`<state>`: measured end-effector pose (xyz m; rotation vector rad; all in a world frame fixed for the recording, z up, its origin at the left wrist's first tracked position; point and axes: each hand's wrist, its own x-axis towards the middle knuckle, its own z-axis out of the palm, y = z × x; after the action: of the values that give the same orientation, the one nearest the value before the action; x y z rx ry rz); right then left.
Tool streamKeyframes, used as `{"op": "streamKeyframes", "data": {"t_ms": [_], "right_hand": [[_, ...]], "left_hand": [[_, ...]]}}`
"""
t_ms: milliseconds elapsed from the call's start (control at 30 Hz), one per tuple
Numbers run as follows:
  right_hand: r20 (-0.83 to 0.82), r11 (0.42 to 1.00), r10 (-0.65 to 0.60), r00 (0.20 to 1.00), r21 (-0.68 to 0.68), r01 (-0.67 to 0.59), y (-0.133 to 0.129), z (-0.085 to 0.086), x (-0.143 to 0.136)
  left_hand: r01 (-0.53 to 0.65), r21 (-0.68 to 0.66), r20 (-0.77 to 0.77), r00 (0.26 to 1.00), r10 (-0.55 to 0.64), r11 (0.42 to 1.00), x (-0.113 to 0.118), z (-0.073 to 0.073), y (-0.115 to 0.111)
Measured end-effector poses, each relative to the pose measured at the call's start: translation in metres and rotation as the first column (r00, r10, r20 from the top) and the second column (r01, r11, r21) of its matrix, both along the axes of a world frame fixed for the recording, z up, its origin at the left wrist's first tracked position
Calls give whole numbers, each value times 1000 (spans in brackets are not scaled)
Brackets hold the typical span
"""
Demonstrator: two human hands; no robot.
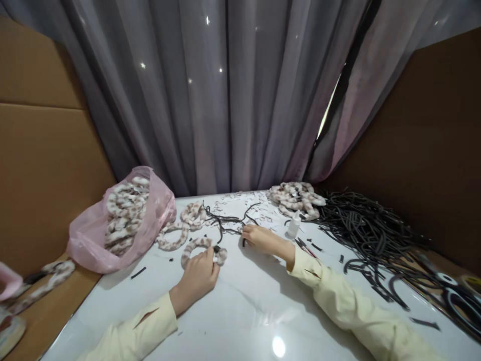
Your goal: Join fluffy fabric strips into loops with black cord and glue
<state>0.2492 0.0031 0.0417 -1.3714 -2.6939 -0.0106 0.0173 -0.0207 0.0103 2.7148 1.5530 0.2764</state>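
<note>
My left hand (198, 277) is closed on a fuzzy white-and-brown ring (191, 247), with a dark piece visible on it beside my fingertips. My right hand (266, 239) has its fingers bent together around a black cord (243, 242), whose short end sticks out below them. Several thin black cords (225, 219) lie loosely just beyond my right fingers. Two more fuzzy loops, one nearer (173, 237) and one farther (193, 214), rest to the left of the cords.
A pink plastic bag (88, 239) of fuzzy pieces stands left. Behind my right hand are a small white bottle (294, 224), pliers-like tool (306, 247) and a fuzzy pile (296, 198). Black cords (361, 225) heap at right near scissors (460, 301). Cardboard walls (41, 150) flank the table.
</note>
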Motion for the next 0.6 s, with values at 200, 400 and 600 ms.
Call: {"op": "streamKeyframes", "data": {"t_ms": [200,400,600], "right_hand": [[-205,996,28,978,-75,-44,24,0,3],[-539,981,21,842,-151,-121,35,33,22],[-734,977,-30,678,-164,-135,30,59,36]], "left_hand": [[35,-24,25,999,-35,999,-1,1,3],[53,-34,39,998,-51,998,-4,1,7],[47,-19,44,998,-47,999,-4,0,8]]}}
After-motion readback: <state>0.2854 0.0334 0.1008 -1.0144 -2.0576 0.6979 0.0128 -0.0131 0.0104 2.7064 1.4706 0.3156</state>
